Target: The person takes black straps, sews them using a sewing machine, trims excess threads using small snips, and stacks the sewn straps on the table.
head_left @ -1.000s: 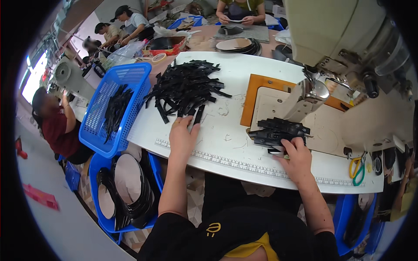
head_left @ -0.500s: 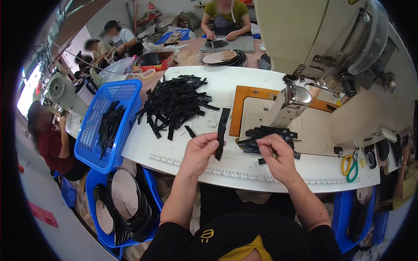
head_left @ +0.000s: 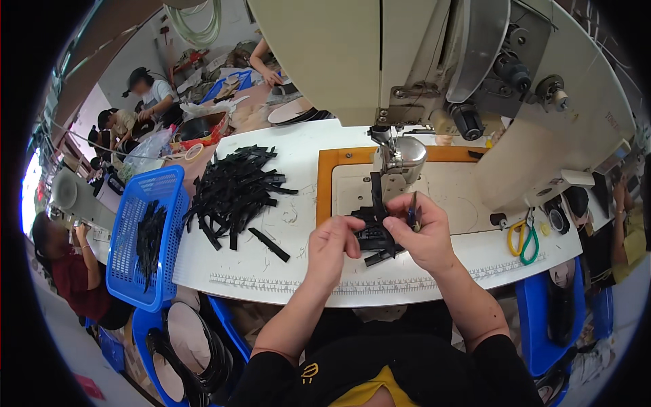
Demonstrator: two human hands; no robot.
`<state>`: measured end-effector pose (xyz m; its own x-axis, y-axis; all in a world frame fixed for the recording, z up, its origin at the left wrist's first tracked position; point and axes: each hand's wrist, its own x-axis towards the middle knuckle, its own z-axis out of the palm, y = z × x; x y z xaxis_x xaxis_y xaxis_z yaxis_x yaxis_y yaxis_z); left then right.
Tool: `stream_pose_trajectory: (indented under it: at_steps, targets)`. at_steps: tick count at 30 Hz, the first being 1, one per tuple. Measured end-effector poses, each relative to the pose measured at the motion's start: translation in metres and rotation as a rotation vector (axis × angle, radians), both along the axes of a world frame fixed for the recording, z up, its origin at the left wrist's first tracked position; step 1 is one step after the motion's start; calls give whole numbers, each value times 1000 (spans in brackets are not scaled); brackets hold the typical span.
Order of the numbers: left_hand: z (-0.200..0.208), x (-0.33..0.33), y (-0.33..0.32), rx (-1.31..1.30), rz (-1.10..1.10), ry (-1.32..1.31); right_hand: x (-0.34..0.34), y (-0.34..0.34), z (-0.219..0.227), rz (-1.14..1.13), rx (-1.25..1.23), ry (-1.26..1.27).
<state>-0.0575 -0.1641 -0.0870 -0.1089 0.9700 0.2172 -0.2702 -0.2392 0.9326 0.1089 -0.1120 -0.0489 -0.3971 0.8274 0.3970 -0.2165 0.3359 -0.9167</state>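
In my right hand (head_left: 427,237), a narrow black strip (head_left: 377,193) is pinched between thumb and fingers, its upper end pointing toward the machine. A small pointed metal tool, apparently thread snips (head_left: 414,214), also sits in that hand. My left hand (head_left: 331,247) is just left of the strip with its fingers curled together; what they grip, if anything, cannot be made out. Beneath and between the hands lies a small stack of black strips (head_left: 369,241), partly covered. The sewing machine's metal head (head_left: 407,159) stands just beyond.
A heap of black strips (head_left: 234,193) lies on the white table (head_left: 285,264), with one loose strip (head_left: 269,244) beside it. At left stands a blue basket (head_left: 122,271) holding more strips. Yellow-and-green-handled scissors (head_left: 522,239) lie at right. Other people work at far left and beyond.
The strip has passed from my left hand to my right, where the pointed tool now shows. Another strip now lies loose near the heap. The view has shifted, moving the machine leftward in the picture.
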Motion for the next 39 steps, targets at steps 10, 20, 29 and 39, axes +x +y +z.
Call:
stream_pose_trajectory:
  at_steps: [10,20,29,39]
  targets:
    - [74,29,54,-20,-92,-37,50,43,60,-368,1149,-594]
    - [94,41,129,-64,-15,-58,69,115,84,-399,1160,-613]
    - [97,48,159,-8,27,-66,74,150,78,-367,1037,-583]
    - [92,55,165,-6,54,-8,83,161,75,-399,1063,-604]
